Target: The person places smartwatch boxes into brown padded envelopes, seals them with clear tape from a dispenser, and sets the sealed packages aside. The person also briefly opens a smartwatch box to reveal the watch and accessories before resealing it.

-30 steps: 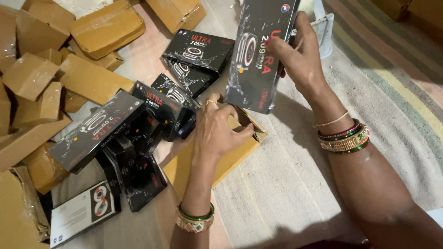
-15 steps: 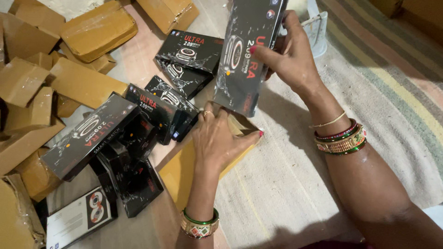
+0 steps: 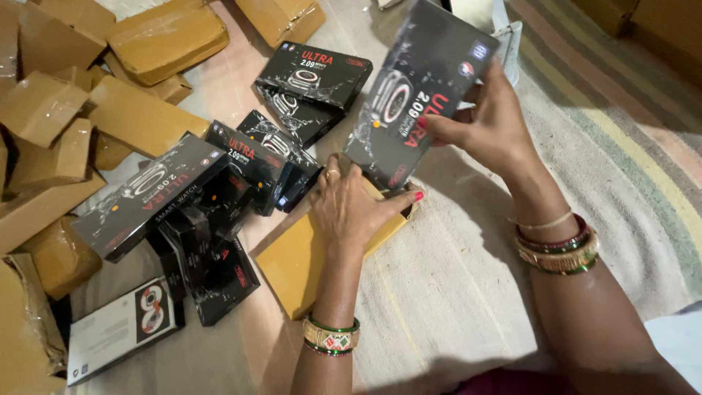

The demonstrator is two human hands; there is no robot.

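Far left: sealed brown cartons (image 3: 110,121), stacked. Centre-left: loose black watch boxes (image 3: 241,157) on the floor, unpacked. Centre: left hand (image 3: 351,208) flat, fingers spread, on the open yellow carton (image 3: 296,263). Right: right hand (image 3: 497,124) gripping one raised black box (image 3: 409,95).

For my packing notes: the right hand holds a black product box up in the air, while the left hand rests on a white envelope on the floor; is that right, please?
Not quite. The right hand does hold the black product box raised, but the left hand rests on a yellow envelope, not a white one, as the head view shows.
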